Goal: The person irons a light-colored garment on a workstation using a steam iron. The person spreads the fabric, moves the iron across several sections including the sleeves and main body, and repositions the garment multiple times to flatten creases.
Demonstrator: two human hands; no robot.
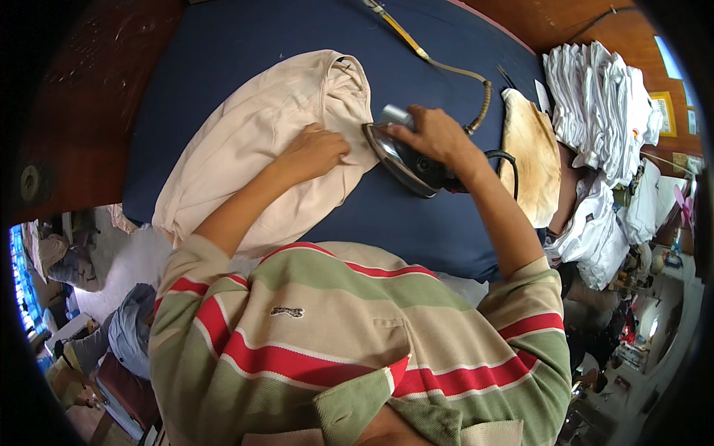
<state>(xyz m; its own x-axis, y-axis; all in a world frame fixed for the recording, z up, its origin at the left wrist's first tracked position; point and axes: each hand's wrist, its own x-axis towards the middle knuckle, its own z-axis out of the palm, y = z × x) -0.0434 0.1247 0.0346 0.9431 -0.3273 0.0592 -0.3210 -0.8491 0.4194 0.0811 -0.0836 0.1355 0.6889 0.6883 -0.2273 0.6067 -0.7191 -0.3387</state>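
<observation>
A cream-coloured garment [245,134] lies spread on the dark blue padded table, its opening at the far right end. My left hand [315,152] rests on it with the fingers curled down against the cloth; whether a fold is pinched under them is hidden. In my right hand [440,135] is a dark clothes iron [413,165], gripped by its handle. The iron's tip touches the garment's right edge, while its heel sits over the blue cover. A black cord [506,156] loops out behind the iron.
A yellowish hose [446,68] hangs down to the table beyond the iron. To the right lies a scorched cream pad [529,152]. Stacked white folded garments [599,104] stand past it, with more white clothes [591,230] below. Wooden panels border the blue table [245,37].
</observation>
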